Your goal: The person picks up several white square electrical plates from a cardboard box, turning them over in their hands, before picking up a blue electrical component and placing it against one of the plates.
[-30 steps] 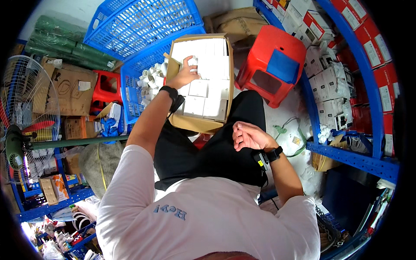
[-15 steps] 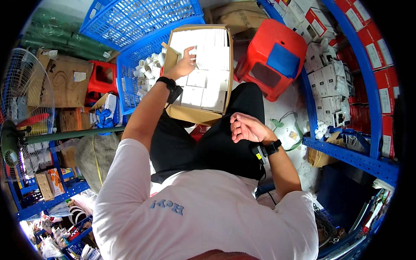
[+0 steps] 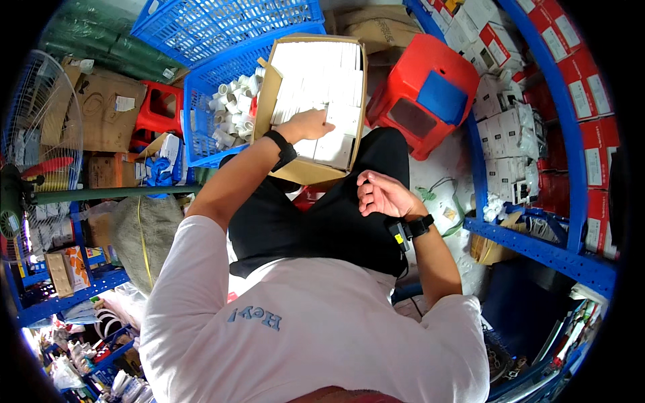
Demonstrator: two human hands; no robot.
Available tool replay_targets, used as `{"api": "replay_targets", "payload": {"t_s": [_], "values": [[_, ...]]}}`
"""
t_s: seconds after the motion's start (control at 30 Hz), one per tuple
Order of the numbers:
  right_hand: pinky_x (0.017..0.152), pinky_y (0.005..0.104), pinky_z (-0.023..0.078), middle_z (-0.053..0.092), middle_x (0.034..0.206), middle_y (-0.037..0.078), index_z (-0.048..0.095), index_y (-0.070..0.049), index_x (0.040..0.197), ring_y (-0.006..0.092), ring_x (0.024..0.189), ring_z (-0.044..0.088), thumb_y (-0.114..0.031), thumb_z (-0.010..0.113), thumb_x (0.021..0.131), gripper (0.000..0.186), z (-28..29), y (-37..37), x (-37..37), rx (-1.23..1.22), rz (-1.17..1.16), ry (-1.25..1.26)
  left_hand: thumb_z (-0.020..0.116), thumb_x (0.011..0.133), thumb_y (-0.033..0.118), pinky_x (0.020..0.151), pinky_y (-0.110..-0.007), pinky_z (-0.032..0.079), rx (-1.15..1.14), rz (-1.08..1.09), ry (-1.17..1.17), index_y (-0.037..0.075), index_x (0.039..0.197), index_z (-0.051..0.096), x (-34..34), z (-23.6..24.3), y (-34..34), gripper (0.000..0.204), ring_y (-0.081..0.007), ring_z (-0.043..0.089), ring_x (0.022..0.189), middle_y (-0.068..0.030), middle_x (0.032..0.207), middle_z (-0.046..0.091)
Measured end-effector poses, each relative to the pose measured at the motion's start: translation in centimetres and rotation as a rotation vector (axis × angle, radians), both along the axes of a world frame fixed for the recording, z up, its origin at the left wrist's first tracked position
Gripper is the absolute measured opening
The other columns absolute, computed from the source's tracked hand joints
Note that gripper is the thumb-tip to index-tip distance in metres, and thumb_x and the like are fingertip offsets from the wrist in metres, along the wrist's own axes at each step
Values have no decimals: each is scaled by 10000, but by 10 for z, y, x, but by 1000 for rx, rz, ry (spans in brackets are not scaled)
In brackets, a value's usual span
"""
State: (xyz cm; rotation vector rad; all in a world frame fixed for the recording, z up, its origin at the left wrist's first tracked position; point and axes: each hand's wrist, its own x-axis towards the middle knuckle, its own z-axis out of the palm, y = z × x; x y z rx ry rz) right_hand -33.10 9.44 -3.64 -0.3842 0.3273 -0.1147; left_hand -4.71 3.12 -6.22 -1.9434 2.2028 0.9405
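Observation:
My left hand [image 3: 312, 125] reaches into an open cardboard box [image 3: 267, 101], its fingers curled down onto the white contents. What they grip, if anything, is hidden under the hand. Tight rows of thin white pieces [image 3: 316, 64] stand on edge in the far part of the box. Flat white square plates [image 3: 333, 149] lie in the near part, just beside the hand. My right hand [image 3: 385, 195] rests over my right thigh, palm turned up. Its fingers are loosely bent and a little apart, with nothing in them.
Behind and left of the box stands a blue plastic crate [image 3: 200, 87] with white pipe fittings [image 3: 235, 104]. A red stool [image 3: 430, 94] is close on the right, before blue shelving [image 3: 537, 242] with stacked boxes. A fan [image 3: 33, 161] stands at far left.
My left hand has moved from the far part of the box toward its near part, and its fingers now point down. My right hand has stayed nearly still.

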Motion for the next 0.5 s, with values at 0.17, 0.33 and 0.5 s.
{"api": "replay_targets", "payload": {"t_s": [0.17, 0.33, 0.5], "values": [[688, 361, 526, 606, 823, 126, 480, -47, 1029, 263, 779, 633, -325, 415, 949, 296, -11, 6, -12, 23, -65, -28, 494, 790, 259, 785, -457, 454, -58, -101, 17, -43, 811, 635, 3, -12, -11, 334, -409, 584, 850, -261, 864, 609], [704, 366, 526, 611, 833, 105, 495, -55, 1030, 254, 791, 636, -326, 422, 947, 293, -17, 4, -12, 17, -77, -4, 502, 757, 247, 745, -460, 467, -78, -90, 12, -13, 786, 651, 4, -4, -5, 302, -395, 598, 807, -240, 816, 621], [728, 361, 522, 607, 846, 98, 497, -72, 1049, 247, 802, 634, -331, 412, 951, 290, -31, -3, -3, 13, -22, -17, 519, 835, 331, 765, -432, 471, 62, -26, -21, -27, 834, 657, 13, -28, -11, 383, -367, 598, 847, -229, 873, 631]]}}
